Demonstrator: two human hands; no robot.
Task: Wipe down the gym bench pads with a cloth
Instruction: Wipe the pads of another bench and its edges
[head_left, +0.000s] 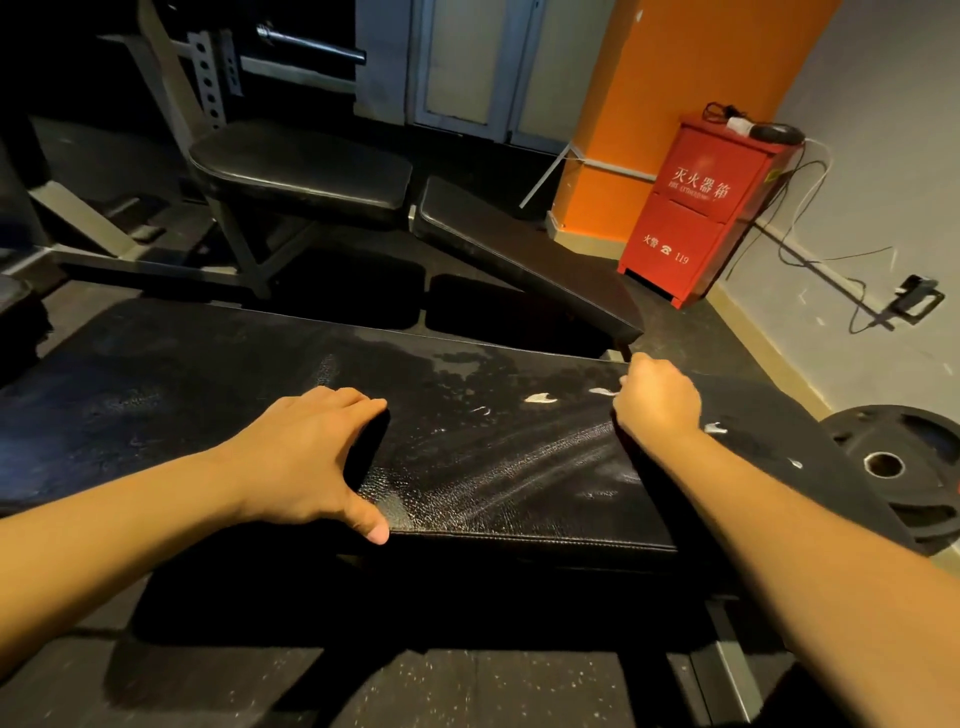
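Reaching in over the near edge of the long black textured leather bench pad (519, 483), the left hand (306, 457) lay on the pad, thumb splayed toward that edge. Its fingers were curled together over a crumpled black cloth (370, 452), pressing it onto the pad's middle. Shiny streaks fanned across the surface to the right of the cloth.

Further out, the right hand (657, 400) sat at the pad's far edge near its right end. Its fingers were curled in tight, and what they closed on, I couldn't tell. Small white torn patches (540, 398) dotted the leather beside it.

Off the right end a black round weight plate (893, 457) lay on the floor. Beyond stood a second black padded bench (306, 166), then a red metal fire-extinguisher cabinet (706, 208) against an orange pillar (649, 104).
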